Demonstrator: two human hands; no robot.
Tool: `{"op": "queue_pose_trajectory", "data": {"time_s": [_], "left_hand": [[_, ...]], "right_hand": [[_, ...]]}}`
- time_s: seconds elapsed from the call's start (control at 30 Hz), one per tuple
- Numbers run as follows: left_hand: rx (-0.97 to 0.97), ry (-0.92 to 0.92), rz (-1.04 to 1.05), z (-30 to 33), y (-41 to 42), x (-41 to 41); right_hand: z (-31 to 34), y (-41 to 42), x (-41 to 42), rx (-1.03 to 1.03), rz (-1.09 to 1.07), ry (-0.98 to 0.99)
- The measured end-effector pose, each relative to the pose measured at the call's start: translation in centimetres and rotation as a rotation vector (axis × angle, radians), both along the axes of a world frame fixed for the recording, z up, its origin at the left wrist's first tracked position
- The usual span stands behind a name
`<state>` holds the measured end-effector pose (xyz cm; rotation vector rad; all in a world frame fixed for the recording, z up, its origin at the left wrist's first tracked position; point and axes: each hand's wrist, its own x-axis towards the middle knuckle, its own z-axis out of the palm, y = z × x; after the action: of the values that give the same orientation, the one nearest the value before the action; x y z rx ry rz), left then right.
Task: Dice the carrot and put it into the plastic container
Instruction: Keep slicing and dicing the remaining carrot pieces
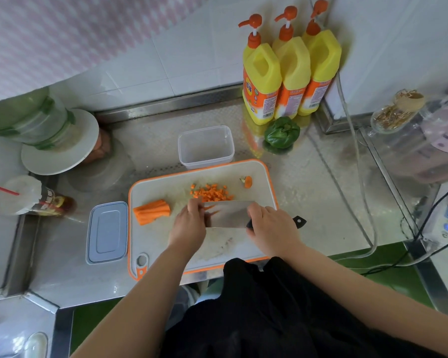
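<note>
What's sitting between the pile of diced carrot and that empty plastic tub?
In the head view, only bare cutting board and its orange rim lie between the diced carrot and the plastic container.

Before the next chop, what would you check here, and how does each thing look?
1. Cleaver gripped: ok, the right hand holds its handle.
2. Left hand steadies the strips at the blade: ok, though its fingertips are hidden, so clearance cannot tell.
3. Board flat on the counter: ok.
4. Container open and ready: ok, it sits behind the board, empty, its lid left of the board.
5. Dice out of the blade's way: ok, piled beyond it.
6. All carrot cut: not ok, a bundle of sticks waits at the left.
</note>
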<state>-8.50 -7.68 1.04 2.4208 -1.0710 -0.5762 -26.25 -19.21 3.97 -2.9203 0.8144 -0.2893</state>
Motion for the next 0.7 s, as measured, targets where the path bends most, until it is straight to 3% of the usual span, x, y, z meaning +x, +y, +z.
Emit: {"op": "queue_pose_trajectory", "data": {"time_s": [0.23,0.3,0.4,0.53,0.7], "left_hand": [[-0.349,-0.19,0.362,1.3,0.9,2.3],[-0.411,-0.118,0.505,1.2,2.0,1.7],[-0.272,-0.008,0.572,-0.7,4.2,-0.1],[-0.035,0.091,0.496,-2.7,5.6,-1.6],[0.012,0.063,0.424,-2.9,6.0,-1.7]], "right_hand": [[0.0,0.2,-0.7,0.151,-0.168,0.068],[0.2,0.3,-0.6,0.276,-0.22,0.129],[0.3,0.8,0.0,0.466,-0.228,0.148],[0.5,2.2,1.7,0.532,-0.168,0.254],[0.0,4.1,2.9,0.539,-0.062,0.371]]}}
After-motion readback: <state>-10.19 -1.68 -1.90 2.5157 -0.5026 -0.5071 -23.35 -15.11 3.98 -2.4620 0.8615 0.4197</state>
